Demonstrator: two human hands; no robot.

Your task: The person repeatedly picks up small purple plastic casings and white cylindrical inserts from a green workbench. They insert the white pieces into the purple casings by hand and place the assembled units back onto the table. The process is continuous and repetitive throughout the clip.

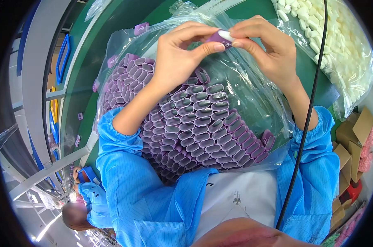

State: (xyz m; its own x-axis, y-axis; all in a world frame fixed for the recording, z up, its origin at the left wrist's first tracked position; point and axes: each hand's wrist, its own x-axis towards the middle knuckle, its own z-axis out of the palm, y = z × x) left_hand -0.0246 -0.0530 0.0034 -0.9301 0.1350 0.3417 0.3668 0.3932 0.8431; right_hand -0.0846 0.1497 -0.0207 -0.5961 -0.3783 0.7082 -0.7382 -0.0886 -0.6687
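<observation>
My left hand (pixel 179 55) and my right hand (pixel 267 46) meet at the top middle and together pinch one small purple oval sleeve (pixel 216 37) with a white piece (pixel 226 35) pushed into its end. Below the hands lies a clear plastic bag (pixel 252 94) filled with rows of many more purple oval sleeves (pixel 199 127), resting on my lap. Both forearms wear blue striped sleeves.
A second clear bag of small white pieces (pixel 339 45) lies at the upper right on the green table (pixel 91 70). A few loose purple sleeves (pixel 141 29) sit on the table. A black cable (pixel 308 119) hangs on the right. Cardboard boxes (pixel 351 140) stand at the right. Another person in blue (pixel 87 197) works at the lower left.
</observation>
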